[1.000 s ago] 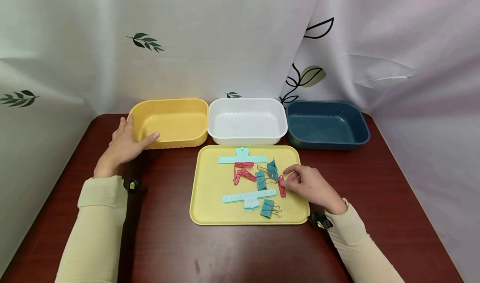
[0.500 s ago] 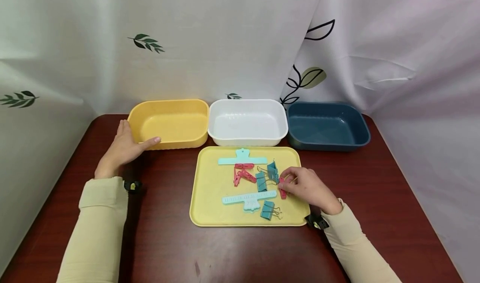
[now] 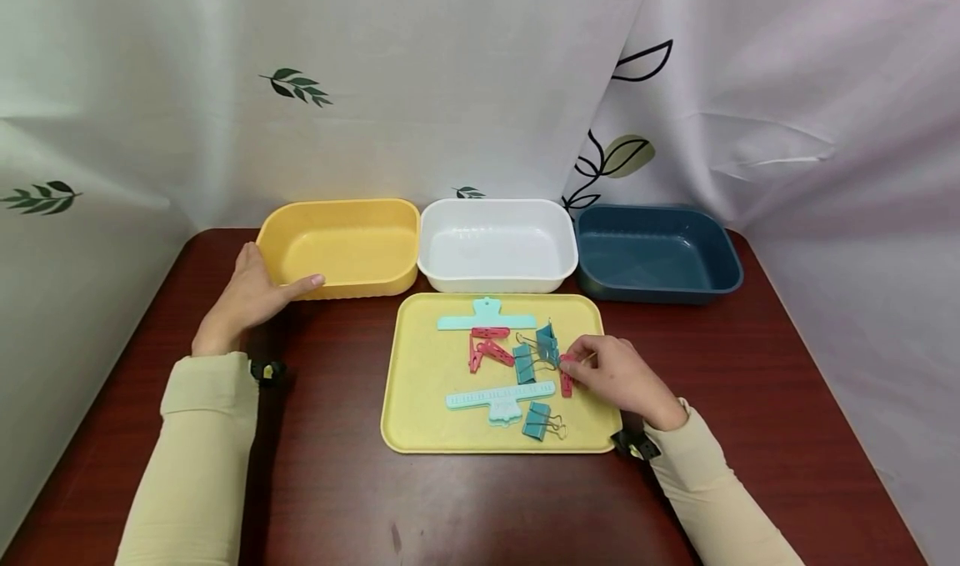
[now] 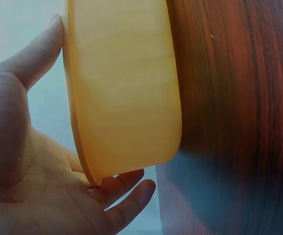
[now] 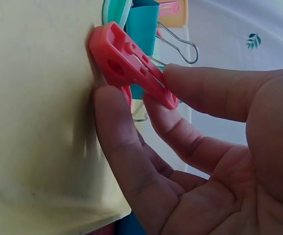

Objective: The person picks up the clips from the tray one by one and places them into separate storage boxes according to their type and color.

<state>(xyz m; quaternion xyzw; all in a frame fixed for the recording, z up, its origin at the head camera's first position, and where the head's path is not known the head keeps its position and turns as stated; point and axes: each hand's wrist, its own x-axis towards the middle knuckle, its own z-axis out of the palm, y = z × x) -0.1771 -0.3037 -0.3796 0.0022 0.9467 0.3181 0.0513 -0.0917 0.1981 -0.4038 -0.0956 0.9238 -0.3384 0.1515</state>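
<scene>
My right hand (image 3: 621,376) pinches a pinkish-red plastic clothespin (image 5: 131,66) between thumb and fingertips, low over the right side of the yellow tray (image 3: 420,416). In the right wrist view the clothespin tilts, one end near the tray's surface. Just left of it lie teal binder clips (image 3: 524,364), their wire handles overlapping. My left hand (image 3: 251,298) rests on the left end of the yellow bin (image 4: 127,88); its thumb lies along the front rim and its fingers extend round the corner. More red clothespins (image 3: 495,352) lie mid-tray.
Two mint ruler-shaped clips lie on the tray, an upper one (image 3: 486,323) and a lower one (image 3: 501,396), with another teal binder clip (image 3: 537,421) beside the lower. A white bin (image 3: 498,285) and a dark blue bin (image 3: 660,293) continue the row before a white curtain (image 3: 420,82).
My right thumb and fingers have closed on the clothespin, which was lying on the tray, and its upper end now tilts between them. The left hand has slid slightly down the bin's end.
</scene>
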